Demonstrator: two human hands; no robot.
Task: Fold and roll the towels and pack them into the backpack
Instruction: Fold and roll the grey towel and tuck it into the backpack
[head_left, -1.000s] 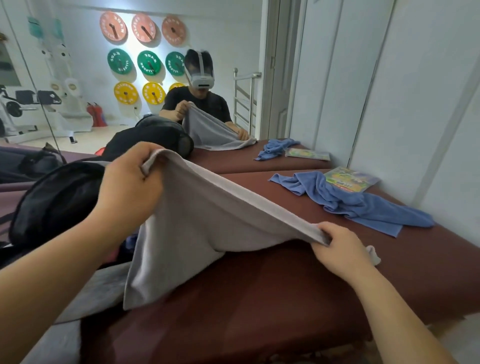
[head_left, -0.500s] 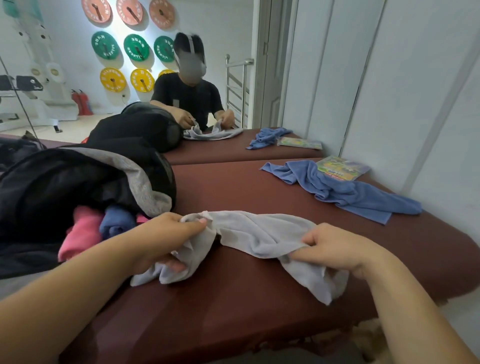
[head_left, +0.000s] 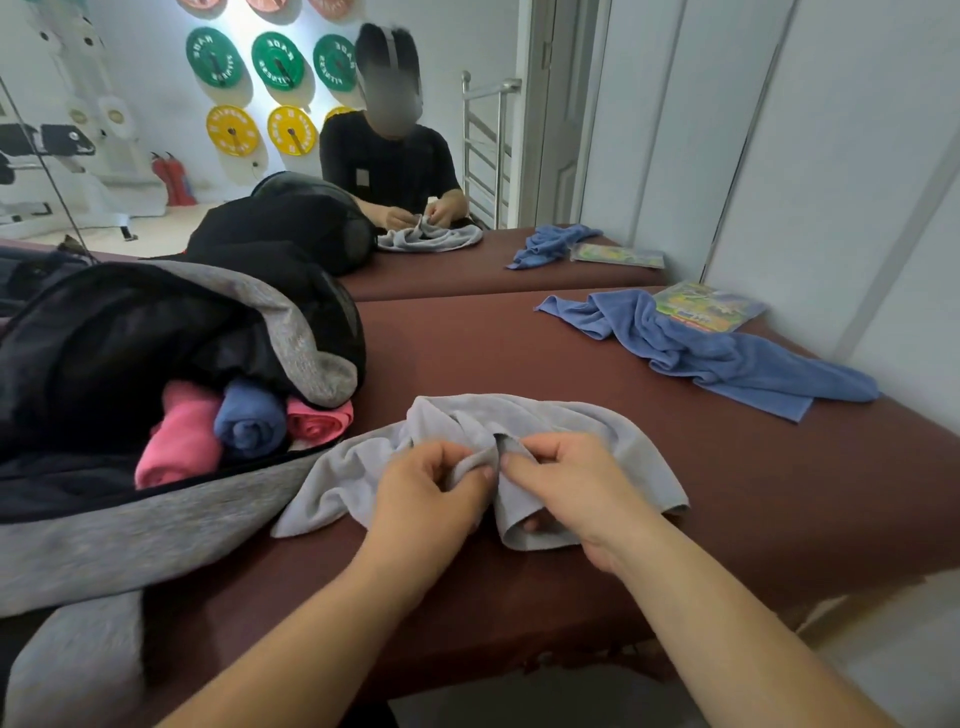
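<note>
two hands work a crumpled grey towel (head_left: 550, 436) on the maroon counter (head_left: 519, 353): left hand (head_left: 426, 483) and right hand (head_left: 566, 483) each pinch its bunched edge; three rolled towels (head_left: 244, 426) sit inside the open backpack (head_left: 130, 332) just left; a blue towel (head_left: 727, 353) lies well apart

Both hands, left (head_left: 426, 493) and right (head_left: 571, 483), pinch a crumpled grey towel (head_left: 587, 431) on the maroon bench (head_left: 467, 353). Open backpack (head_left: 130, 332) at left holds rolled pink (head_left: 176, 441) and blue towels (head_left: 249, 423). Loose blue towel (head_left: 727, 353) lies far right.
</note>
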